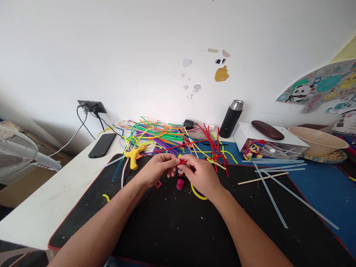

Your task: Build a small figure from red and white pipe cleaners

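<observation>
Both hands meet over the black mat, around a small pipe-cleaner doll (180, 183) with a pink lower part and a red top. My left hand (160, 167) pinches at the doll's red top from the left. From the right, my right hand (202, 175) grips the same top with thumb and fingers, covering part of it. A yellow loop (199, 194) lies beneath my right hand. Close to my left hand are a small pink piece (158, 184) and a yellow glue gun (135, 155).
Behind the hands spreads a pile of colourful pipe cleaners (169, 138). A black thermos (231, 119) and a white box (244, 138) stand at the back right, with another doll (253, 150) before the box. Glue sticks (272, 196) lie right; a phone (102, 145) lies left.
</observation>
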Motion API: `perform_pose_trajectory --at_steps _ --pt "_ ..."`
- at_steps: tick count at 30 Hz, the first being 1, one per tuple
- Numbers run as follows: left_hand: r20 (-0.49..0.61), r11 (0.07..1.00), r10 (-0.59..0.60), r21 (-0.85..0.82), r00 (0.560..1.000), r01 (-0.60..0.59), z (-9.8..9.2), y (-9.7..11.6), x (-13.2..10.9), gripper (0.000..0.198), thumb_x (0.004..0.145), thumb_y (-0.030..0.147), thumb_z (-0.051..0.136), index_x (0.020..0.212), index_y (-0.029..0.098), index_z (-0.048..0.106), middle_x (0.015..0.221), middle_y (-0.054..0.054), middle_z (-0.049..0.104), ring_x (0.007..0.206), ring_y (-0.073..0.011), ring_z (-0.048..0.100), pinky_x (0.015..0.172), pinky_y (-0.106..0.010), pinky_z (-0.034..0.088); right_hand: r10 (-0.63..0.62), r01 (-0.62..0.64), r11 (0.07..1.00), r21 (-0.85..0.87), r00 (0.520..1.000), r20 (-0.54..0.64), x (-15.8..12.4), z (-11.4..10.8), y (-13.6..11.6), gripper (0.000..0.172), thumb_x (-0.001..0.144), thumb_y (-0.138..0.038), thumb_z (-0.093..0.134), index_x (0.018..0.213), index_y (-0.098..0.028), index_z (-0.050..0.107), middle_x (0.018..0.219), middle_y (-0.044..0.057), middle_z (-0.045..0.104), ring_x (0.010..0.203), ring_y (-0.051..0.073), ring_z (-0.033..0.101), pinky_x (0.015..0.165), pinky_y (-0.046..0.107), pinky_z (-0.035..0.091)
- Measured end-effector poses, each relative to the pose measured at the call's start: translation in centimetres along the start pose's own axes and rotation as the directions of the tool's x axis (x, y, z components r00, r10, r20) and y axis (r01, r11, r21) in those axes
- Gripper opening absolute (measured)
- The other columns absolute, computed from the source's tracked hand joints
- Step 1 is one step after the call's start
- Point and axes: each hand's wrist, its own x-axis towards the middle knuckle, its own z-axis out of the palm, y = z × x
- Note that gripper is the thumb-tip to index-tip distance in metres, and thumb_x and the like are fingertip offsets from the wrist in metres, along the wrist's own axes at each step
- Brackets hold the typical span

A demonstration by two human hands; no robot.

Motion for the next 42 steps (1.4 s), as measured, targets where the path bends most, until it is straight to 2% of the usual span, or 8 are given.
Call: perform_pose_trajectory --at_steps 7,13,20,30,42 --pt "-0.036 0.999 0.012 0.033 0.999 -0.011 -0.09 -0.2 0.11 0.042 0.067 0.052 0.089 0.066 0.016 0.068 0.057 0.0 0.061 0.048 -0.0092 0.051 0.047 -0.022 0.039 -0.027 0.028 0.999 -0.033 1.0 0.016 -0.11 0.14 -0.02 0.022 0.1 -0.034 0.063 0.117 -0.027 0.075 0.066 -0.002 0.068 0.058 0.016 0.061 0.06 0.026 0.038" --pt "-0.039 0.998 -0.056 -0.044 0.998 0.054 -0.39 -0.52 0.14 0.04 0.066 0.047 0.092 0.065 0.015 0.069 0.057 0.0 0.061 0.047 -0.0076 0.05 0.043 -0.019 0.033 -0.032 0.032 0.997 -0.073 1.0 0.0 -0.02 0.2 0.16 0.022 0.1 -0.037 0.065 0.114 -0.025 0.078 0.059 -0.004 0.063 0.051 0.015 0.054 0.055 0.026 0.032" --pt "-0.047 0.995 -0.095 -0.035 0.994 0.093 -0.37 -0.31 0.15 0.041 0.062 0.049 0.094 0.066 0.015 0.072 0.056 0.0 0.06 0.045 -0.0075 0.049 0.04 -0.019 0.029 -0.048 0.047 0.995 -0.084 0.999 -0.005 -0.19 0.24 0.45 0.021 0.1 -0.036 0.066 0.11 -0.024 0.08 0.056 -0.004 0.061 0.049 0.013 0.051 0.054 0.026 0.03" --pt "-0.024 0.995 -0.099 0.021 0.995 0.099 -0.27 -0.01 -0.06 0.045 0.06 0.052 0.094 0.066 0.014 0.07 0.057 0.001 0.061 0.046 -0.0073 0.051 0.043 -0.019 0.034 -0.115 0.11 0.988 -0.11 0.993 -0.04 -0.16 0.36 0.73 0.017 0.098 -0.032 0.07 0.107 -0.023 0.081 0.057 -0.004 0.064 0.048 0.012 0.05 0.052 0.025 0.028" --pt "-0.025 0.994 -0.108 0.003 0.994 0.109 -0.5 -0.31 0.07 0.041 0.059 0.047 0.095 0.067 0.014 0.072 0.056 0.001 0.062 0.044 -0.0076 0.051 0.042 -0.019 0.036 -0.138 0.132 0.983 -0.124 0.99 -0.041 -0.2 0.36 0.66 0.016 0.099 -0.032 0.068 0.102 -0.022 0.08 0.062 -0.001 0.071 0.05 0.014 0.057 0.055 0.024 0.034"
